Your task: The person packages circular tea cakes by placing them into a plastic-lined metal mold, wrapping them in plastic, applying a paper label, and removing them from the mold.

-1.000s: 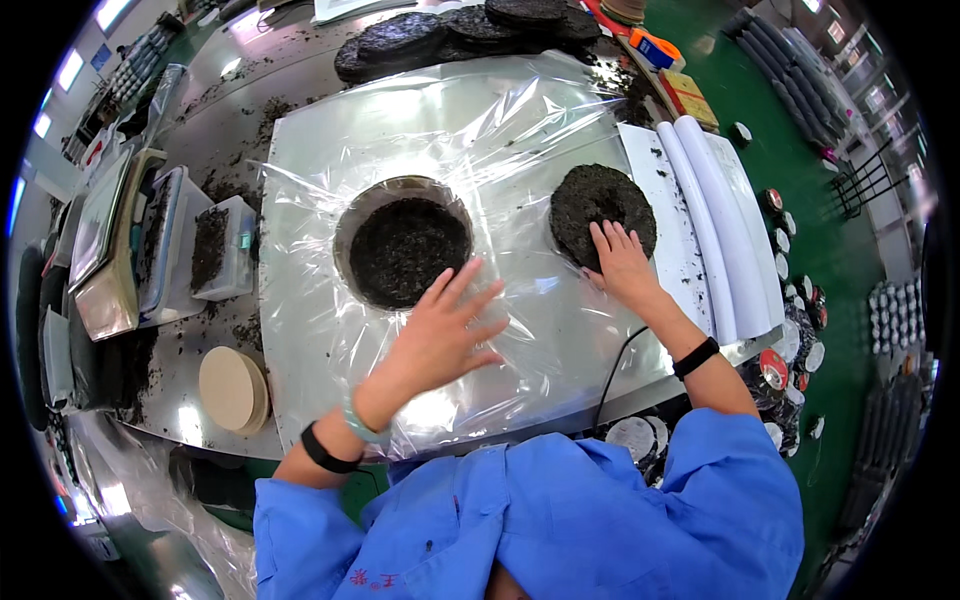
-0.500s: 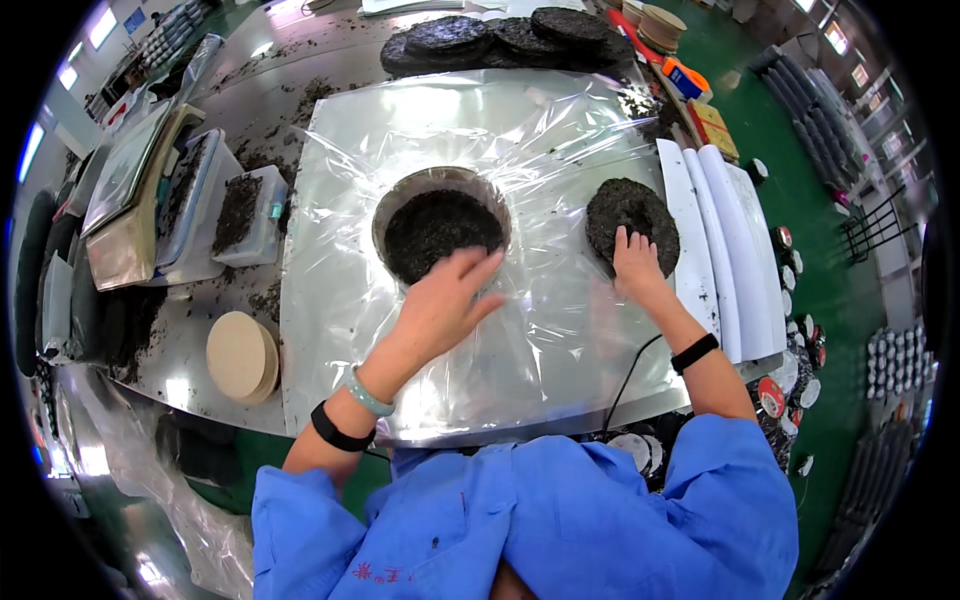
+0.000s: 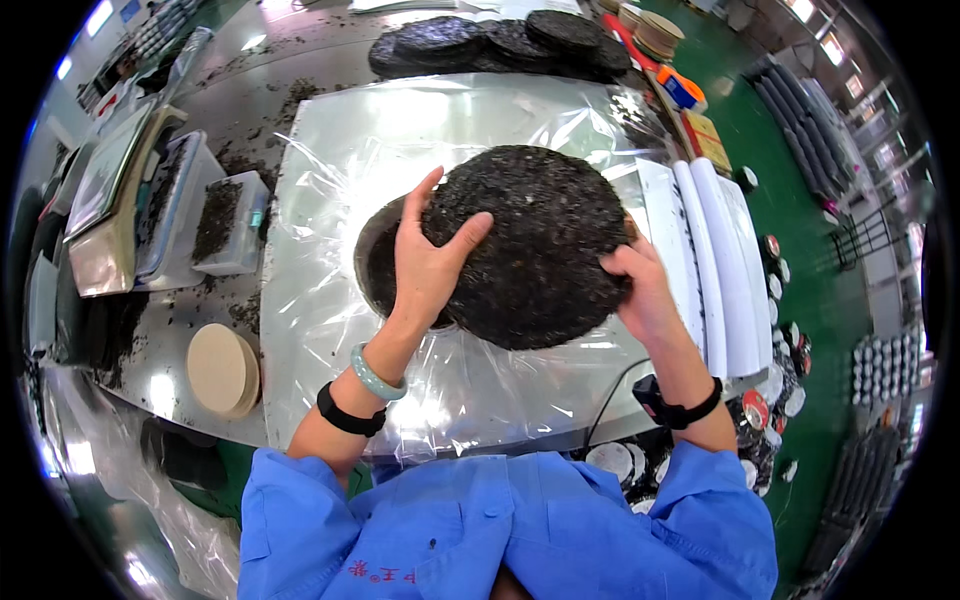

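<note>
Between my two hands is a dark, round pressed tea cake [image 3: 535, 250], lifted above the sheet and tilted with one broad face showing. My left hand [image 3: 432, 255] grips its left edge, thumb on the face. My right hand [image 3: 645, 290] has its fingers closed on the right edge. Behind the cake and my left hand, partly hidden, stands a round mould [image 3: 366, 262] with dark material inside. Clear plastic film [image 3: 320, 350] spreads in creases around the mould over a pale metal sheet [image 3: 380, 110].
More dark cakes [image 3: 440, 38] are piled at the far edge. On the left are pale round discs [image 3: 222, 370] and a clear box [image 3: 235, 225] of dark bits. Rolled white sheets [image 3: 720, 260], a tape dispenser [image 3: 682, 88] and a yellow box [image 3: 706, 142] line the right side.
My right hand has raised the cake off the sheet and brought it left towards the mould. My left hand has left the mould's opening and taken hold of the cake too.
</note>
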Demonstrator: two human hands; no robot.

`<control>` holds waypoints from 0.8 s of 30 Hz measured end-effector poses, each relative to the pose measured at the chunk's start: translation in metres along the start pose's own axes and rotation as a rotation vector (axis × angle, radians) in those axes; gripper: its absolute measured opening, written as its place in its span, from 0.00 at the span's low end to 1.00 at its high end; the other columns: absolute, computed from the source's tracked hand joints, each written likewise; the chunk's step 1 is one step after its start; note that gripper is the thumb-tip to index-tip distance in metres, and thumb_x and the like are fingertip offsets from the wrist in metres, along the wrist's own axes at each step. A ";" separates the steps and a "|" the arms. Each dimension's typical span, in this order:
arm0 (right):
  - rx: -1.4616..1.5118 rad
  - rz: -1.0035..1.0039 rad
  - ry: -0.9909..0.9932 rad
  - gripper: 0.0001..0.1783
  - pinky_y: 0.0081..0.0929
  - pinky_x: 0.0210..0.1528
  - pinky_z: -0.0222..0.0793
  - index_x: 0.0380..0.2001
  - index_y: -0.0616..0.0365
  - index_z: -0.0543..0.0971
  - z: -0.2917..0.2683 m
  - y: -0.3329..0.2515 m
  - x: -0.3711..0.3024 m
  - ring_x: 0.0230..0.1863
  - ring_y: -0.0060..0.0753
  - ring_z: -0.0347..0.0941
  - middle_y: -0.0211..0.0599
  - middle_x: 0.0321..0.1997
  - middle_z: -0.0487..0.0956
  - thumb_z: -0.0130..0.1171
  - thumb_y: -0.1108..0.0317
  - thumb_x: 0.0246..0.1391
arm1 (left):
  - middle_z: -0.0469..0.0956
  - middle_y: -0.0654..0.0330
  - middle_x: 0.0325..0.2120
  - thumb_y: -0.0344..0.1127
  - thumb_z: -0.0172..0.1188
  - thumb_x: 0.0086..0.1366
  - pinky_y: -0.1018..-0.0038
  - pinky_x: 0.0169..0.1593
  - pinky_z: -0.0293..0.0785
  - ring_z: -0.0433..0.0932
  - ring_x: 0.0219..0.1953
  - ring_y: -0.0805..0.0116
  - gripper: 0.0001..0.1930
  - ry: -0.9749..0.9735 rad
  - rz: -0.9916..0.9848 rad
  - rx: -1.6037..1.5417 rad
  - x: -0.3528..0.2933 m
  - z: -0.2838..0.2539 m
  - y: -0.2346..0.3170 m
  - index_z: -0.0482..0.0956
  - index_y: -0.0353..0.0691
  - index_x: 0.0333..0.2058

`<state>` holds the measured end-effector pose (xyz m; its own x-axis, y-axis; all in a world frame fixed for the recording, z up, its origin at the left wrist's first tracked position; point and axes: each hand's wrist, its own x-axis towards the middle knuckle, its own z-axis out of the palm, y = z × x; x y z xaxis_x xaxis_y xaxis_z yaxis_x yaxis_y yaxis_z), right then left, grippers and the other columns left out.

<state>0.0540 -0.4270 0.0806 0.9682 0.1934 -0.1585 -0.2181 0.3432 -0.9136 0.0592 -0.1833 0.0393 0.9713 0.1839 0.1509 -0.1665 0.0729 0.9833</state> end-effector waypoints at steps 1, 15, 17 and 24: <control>0.054 0.005 -0.061 0.28 0.26 0.55 0.68 0.59 0.60 0.67 0.015 0.007 0.009 0.52 0.26 0.71 0.35 0.53 0.74 0.60 0.71 0.55 | 0.76 0.52 0.47 0.43 0.73 0.55 0.70 0.54 0.73 0.77 0.47 0.64 0.38 0.079 0.029 0.019 0.000 -0.006 0.005 0.67 0.36 0.60; -0.885 -0.703 -0.203 0.29 0.36 0.50 0.75 0.59 0.61 0.67 0.134 0.053 0.013 0.53 0.46 0.79 0.55 0.53 0.78 0.65 0.66 0.56 | 0.63 0.49 0.54 0.33 0.74 0.49 0.64 0.63 0.64 0.67 0.58 0.55 0.56 0.222 0.419 0.551 0.017 -0.089 -0.024 0.46 0.47 0.72; -0.479 -0.241 -0.127 0.34 0.36 0.52 0.73 0.60 0.63 0.64 0.107 0.040 0.050 0.50 0.42 0.79 0.50 0.52 0.78 0.66 0.67 0.54 | 0.66 0.49 0.53 0.37 0.73 0.51 0.63 0.62 0.66 0.68 0.57 0.55 0.48 0.058 0.200 0.517 0.010 -0.105 -0.003 0.55 0.49 0.69; -0.998 -0.681 0.037 0.38 0.40 0.59 0.69 0.62 0.63 0.62 0.070 0.100 0.075 0.58 0.53 0.72 0.52 0.54 0.75 0.67 0.69 0.51 | 0.69 0.50 0.47 0.38 0.69 0.56 0.65 0.55 0.72 0.75 0.50 0.51 0.24 -0.027 0.023 0.741 -0.005 -0.089 -0.007 0.81 0.54 0.53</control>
<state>0.0959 -0.3141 0.0034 0.8545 0.2166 0.4721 0.5125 -0.4995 -0.6985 0.0404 -0.0975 0.0225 0.9744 0.1522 0.1655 -0.0382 -0.6131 0.7891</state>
